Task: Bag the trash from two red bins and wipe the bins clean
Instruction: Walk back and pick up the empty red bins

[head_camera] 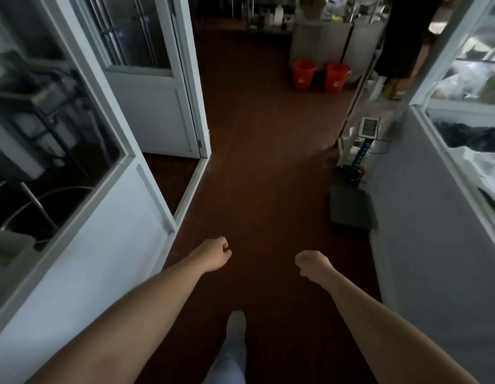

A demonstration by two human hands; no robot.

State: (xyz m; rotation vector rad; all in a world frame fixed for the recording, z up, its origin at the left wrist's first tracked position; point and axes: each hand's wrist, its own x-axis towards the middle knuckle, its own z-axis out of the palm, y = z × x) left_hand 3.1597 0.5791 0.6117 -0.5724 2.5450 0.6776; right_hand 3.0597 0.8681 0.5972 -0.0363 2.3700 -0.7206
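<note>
Two red bins stand side by side on the dark floor far ahead, against a steel counter: the left bin [304, 74] and the right bin [337, 77]. A dark pole leans in or behind the right one. My left hand [214, 256] and my right hand [312, 264] hang out in front of me over the floor, both with fingers curled under and holding nothing. Both hands are far from the bins.
A white partition with a window [82, 189] lines the left, with an open white door [157, 87] beyond it. A grey wall with a window [434, 217] lines the right. A platform scale [350, 209] stands on the floor at right. A person in black [407, 45] stands near the bins.
</note>
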